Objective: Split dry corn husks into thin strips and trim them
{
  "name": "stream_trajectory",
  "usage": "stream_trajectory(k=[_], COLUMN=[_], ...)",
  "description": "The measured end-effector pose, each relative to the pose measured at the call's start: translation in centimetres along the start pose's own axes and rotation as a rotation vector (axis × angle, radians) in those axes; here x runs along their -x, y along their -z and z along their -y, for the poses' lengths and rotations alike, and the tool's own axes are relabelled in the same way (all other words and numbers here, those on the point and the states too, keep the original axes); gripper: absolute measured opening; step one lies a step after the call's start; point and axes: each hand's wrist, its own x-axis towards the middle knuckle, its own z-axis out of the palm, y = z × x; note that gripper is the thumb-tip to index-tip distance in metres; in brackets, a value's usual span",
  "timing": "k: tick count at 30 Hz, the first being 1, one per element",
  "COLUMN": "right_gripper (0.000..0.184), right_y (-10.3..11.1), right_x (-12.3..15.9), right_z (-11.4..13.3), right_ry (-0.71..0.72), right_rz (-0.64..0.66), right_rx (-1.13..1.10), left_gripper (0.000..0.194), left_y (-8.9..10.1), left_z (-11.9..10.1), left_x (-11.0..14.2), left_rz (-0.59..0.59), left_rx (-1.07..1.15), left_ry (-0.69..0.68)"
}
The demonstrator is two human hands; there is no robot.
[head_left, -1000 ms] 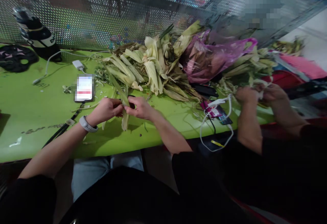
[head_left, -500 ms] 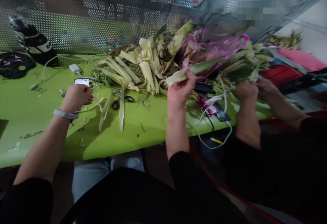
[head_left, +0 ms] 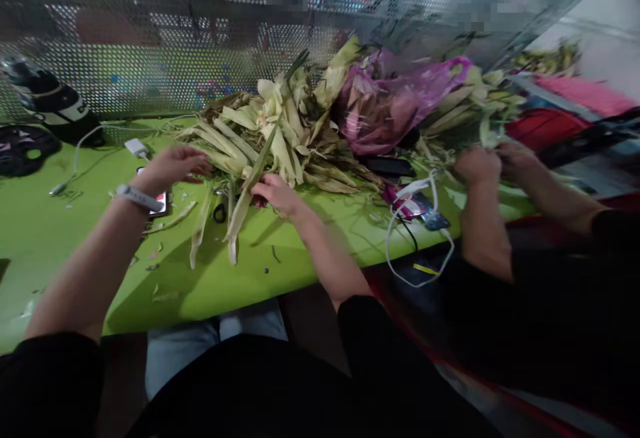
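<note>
My right hand (head_left: 276,195) is closed on a long pale-green corn husk (head_left: 241,215), which stands slanted with its narrow end up. My left hand (head_left: 180,163), wearing a light wristband, reaches over the table with fingers stretched out near the left side of the husk pile (head_left: 235,148). Nothing shows in it. Loose husk strips (head_left: 201,228) lie below my hands on the green table (head_left: 200,291). Beside them shows a black scissor loop (head_left: 219,213), the rest hidden by husks. Under my left wrist lies a partly covered phone (head_left: 160,205).
A purple plastic bag (head_left: 380,101) rests behind the pile. To the right are a dark phone (head_left: 387,166), a white cable (head_left: 390,251) and a co-worker's hands (head_left: 480,165) at more husks. A black bottle (head_left: 55,105) leans by the perforated metal screen (head_left: 165,58).
My right hand has come left and down with the husk, turning it from nearly level to steep. My left hand has moved up and right, and its fingers have straightened.
</note>
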Motion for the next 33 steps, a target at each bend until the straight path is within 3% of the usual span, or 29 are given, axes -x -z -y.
stream_trajectory(k=[3,5,7,12,16,19,23,28,33], right_gripper=[0.016,0.031,0.038,0.04,0.041,0.035,0.018,0.015,0.022], right_y=[-0.8,-1.4,-2.0,-2.6,-3.0,-3.2,-3.4,-3.7,-3.3], right_x=[0.0,0.2,0.5,1.2,0.9,0.7,0.8,0.8,0.8], right_z=[-0.5,-0.8,-1.0,-0.9,-1.5,-1.8,-1.9,-2.2,-2.1], right_ry=[0.058,0.132,0.181,0.195,0.23,0.247,0.224,0.193,0.084], right_rz=[-0.023,0.024,0.108,0.242,0.26,0.194,0.124,0.088,0.193], right_rx=[0.113,0.125,0.098,0.025,0.011,0.079,0.206,0.204,0.144], left_gripper=[0.05,0.058,0.052,0.027,0.026,0.025,0.024,0.025,0.025], left_y=[-4.0,-5.8,-6.6,-6.0,-5.2,-4.9,-5.2,-5.9,-6.2], left_z=[1.5,2.4,3.3,4.7,5.1,5.4,5.7,5.9,5.8], left_x=[3.1,4.2,4.8,5.7,6.5,6.5,6.4,6.5,6.4], left_rz=[0.252,0.214,0.16,0.234,0.254,0.276,0.188,0.133,0.154], left_rx=[0.006,-0.063,-0.01,0.239,0.277,0.282,0.259,0.261,0.251], left_ry=[-0.055,-0.147,-0.179,-0.142,-0.045,-0.017,-0.038,-0.016,-0.026])
